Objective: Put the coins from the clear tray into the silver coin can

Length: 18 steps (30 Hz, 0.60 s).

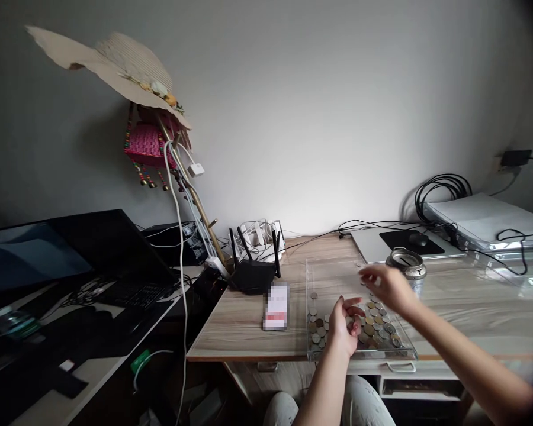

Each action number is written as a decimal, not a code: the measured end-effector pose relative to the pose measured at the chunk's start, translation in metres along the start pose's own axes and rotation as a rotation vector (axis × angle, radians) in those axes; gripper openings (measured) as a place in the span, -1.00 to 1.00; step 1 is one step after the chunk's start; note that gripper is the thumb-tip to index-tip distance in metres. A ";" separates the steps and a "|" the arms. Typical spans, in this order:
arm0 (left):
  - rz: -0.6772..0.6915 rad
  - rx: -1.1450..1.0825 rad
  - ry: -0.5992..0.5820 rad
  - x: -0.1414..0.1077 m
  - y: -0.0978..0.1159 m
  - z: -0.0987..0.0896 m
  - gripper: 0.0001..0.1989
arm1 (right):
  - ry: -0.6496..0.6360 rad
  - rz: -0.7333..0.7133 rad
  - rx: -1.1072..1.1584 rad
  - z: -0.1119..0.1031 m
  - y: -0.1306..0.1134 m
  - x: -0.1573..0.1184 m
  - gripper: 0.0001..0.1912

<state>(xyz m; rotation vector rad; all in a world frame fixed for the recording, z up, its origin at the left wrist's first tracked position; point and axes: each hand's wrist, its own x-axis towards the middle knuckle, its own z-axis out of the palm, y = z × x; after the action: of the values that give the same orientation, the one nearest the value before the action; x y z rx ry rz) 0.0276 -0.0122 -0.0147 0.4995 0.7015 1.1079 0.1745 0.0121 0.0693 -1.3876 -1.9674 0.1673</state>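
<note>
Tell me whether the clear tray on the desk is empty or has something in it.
Not empty. The clear tray holds loose coins spread over its near half; the far half looks bare. The left hand rests among them.

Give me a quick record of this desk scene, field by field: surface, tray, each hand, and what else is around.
surface: wooden desk against a pale wall
tray: clear tray at the desk's front edge, with mixed coins in its near half
left hand: left hand over the coins, fingers curled; whether it grips any is unclear
right hand: right hand raised above the tray, blurred, close to a metal can
left of tray: black router, phone
behind: mouse on a black pad
far left: straw hat on a stand
</note>
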 end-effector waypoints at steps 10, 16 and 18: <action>0.028 -0.257 0.126 -0.001 0.005 -0.002 -0.52 | 0.036 0.444 -0.427 -0.064 0.074 0.039 -0.81; 0.110 -0.363 0.051 -0.003 0.006 -0.003 -0.48 | 0.206 0.122 -0.365 -0.034 0.024 0.006 -0.64; 0.125 -0.382 0.034 -0.004 0.007 -0.002 -0.46 | -0.049 -0.057 -0.198 -0.008 -0.005 -0.016 -0.70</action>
<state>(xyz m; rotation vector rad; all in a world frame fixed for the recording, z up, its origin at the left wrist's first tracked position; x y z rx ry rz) 0.0204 -0.0135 -0.0098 0.1999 0.4756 1.3350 0.1780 -0.0060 0.0705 -1.4609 -2.1081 -0.0209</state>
